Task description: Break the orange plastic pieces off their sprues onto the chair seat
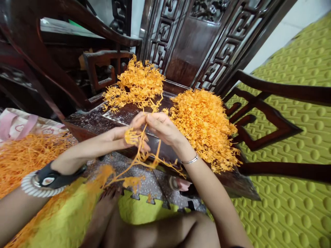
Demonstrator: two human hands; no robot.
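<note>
A dark wooden seat (121, 119) stands on a bumpy green mat (297, 206). In the middle, the left hand (129, 129) and right hand (162, 129) meet, fingers curled in and pinched shut on one orange sprig (141, 151) that hangs down between them. A big orange pile (204, 124) lies at 3 o'clock of the hands. A small orange pile (139, 84) lies at 12 o'clock.

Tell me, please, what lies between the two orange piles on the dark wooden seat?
In the head view, mostly bare dark seat separates the far pile from the right pile; one orange sprig pokes into the gap.
</note>
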